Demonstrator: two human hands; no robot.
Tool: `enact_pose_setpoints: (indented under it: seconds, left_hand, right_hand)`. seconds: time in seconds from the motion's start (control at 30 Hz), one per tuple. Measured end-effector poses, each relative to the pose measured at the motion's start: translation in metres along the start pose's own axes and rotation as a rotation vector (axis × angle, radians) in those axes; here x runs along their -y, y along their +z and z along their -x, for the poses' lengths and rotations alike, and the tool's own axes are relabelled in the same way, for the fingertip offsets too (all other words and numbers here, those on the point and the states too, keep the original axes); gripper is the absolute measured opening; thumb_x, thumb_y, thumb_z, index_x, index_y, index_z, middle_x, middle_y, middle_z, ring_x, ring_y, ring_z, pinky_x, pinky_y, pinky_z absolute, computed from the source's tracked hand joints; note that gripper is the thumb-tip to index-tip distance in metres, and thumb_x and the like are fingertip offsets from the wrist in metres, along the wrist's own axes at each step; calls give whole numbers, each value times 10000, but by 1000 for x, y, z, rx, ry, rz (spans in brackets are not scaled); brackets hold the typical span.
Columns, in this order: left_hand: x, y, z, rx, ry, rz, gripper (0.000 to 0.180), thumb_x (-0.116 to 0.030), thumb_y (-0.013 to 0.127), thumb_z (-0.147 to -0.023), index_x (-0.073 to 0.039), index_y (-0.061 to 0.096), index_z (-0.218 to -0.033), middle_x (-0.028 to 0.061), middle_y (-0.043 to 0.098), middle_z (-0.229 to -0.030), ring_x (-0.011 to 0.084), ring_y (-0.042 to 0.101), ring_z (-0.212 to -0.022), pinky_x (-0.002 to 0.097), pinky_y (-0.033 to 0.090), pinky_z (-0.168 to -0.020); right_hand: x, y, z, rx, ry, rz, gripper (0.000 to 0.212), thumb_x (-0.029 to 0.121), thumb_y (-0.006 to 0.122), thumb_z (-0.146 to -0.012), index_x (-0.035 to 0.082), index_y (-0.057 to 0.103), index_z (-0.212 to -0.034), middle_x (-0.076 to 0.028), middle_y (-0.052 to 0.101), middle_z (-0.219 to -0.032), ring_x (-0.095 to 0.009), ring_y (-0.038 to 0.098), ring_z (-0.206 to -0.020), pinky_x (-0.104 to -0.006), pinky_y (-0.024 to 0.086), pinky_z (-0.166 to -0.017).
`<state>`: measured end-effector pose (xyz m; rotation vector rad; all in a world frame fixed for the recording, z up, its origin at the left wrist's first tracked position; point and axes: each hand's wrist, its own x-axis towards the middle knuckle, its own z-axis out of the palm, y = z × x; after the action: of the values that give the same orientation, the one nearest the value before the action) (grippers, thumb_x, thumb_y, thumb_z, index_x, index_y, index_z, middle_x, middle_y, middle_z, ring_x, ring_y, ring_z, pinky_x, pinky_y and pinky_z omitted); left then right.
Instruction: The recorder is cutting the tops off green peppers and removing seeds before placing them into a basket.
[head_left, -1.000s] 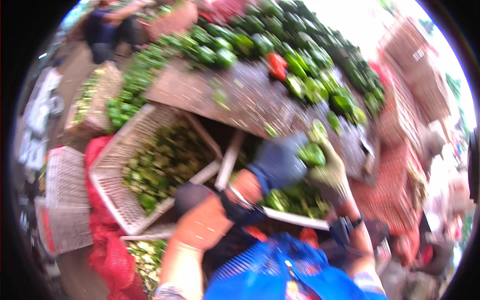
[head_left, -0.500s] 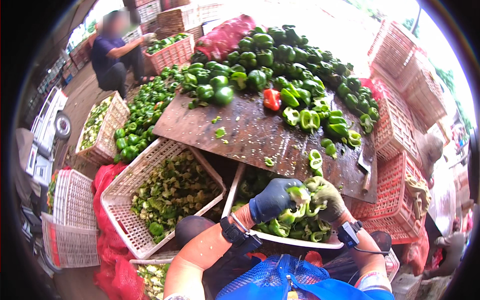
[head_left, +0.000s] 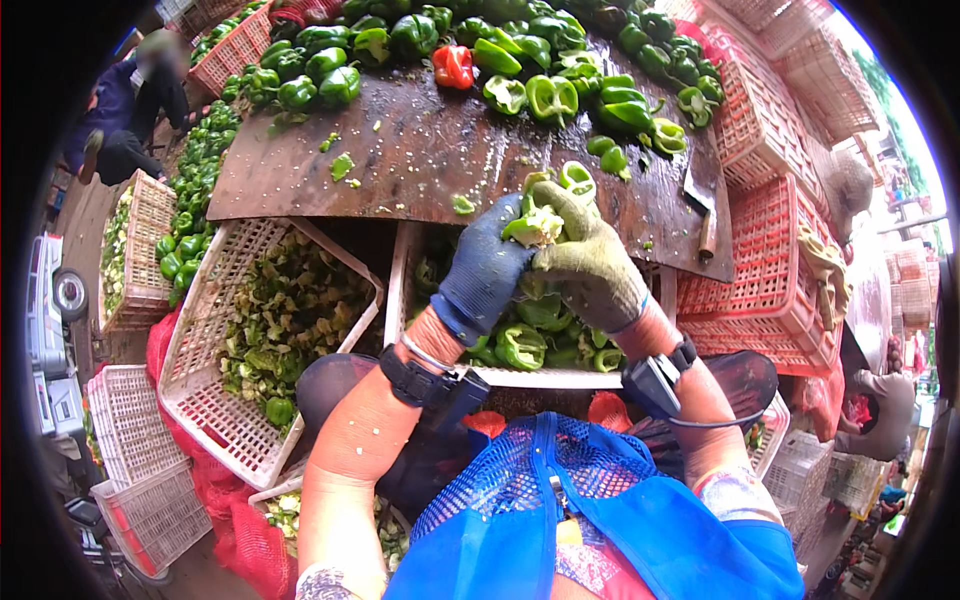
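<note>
My left hand (head_left: 482, 268), in a dark blue glove, and my right hand (head_left: 596, 262), in a grey-green glove, meet over the near edge of a wet brown board (head_left: 420, 165). Both are closed around a piece of green bell pepper (head_left: 536, 227) with its pale, seedy core showing. Their fingers hide part of it. Just beyond the right fingertips a cut pepper ring (head_left: 577, 180) lies on the board. Below my hands stands a white crate (head_left: 575, 379) of hollowed green peppers (head_left: 530, 342). A knife (head_left: 701, 215) with a wooden handle rests on the board's right side.
Green peppers (head_left: 415, 38) and one red pepper (head_left: 453, 67) cover the board's far side. A white crate (head_left: 262, 455) of pepper scraps stands left, above red netting (head_left: 245, 540). Red crates (head_left: 760, 330) stack up at right. Another person (head_left: 125, 110) crouches far left.
The view has tipped downward and shifted right, so the board sits higher in it. My hands have moved from above the crate toward the board's edge, still gripping pepper.
</note>
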<state>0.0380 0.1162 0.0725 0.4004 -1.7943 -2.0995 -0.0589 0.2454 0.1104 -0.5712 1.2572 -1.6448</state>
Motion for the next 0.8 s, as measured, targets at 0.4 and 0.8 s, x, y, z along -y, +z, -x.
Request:
enact_pose_setpoints:
  seconds: [0.4, 0.8]
  left_hand:
    - [-27, -10, -1, 230, 258, -461, 537, -137, 732, -842, -53, 567, -1346, 99, 712, -1014, 211, 697, -851, 344, 557, -793]
    - [7, -14, 11, -175, 523, -936, 320, -13, 649, -760, -39, 724, -1070, 149, 744, -940, 246, 734, -801, 336, 578, -726]
  right_hand:
    - [10, -7, 4, -118, -11, 593, 544, 137, 724, -876, 64, 553, -1388, -37, 689, -1048, -75, 611, -872, -246, 509, -752]
    - [-39, 30, 2, -346, 114, -42, 386, -27, 587, -844, -7, 620, -1228, -84, 674, -1145, -153, 670, -972, -288, 566, -823]
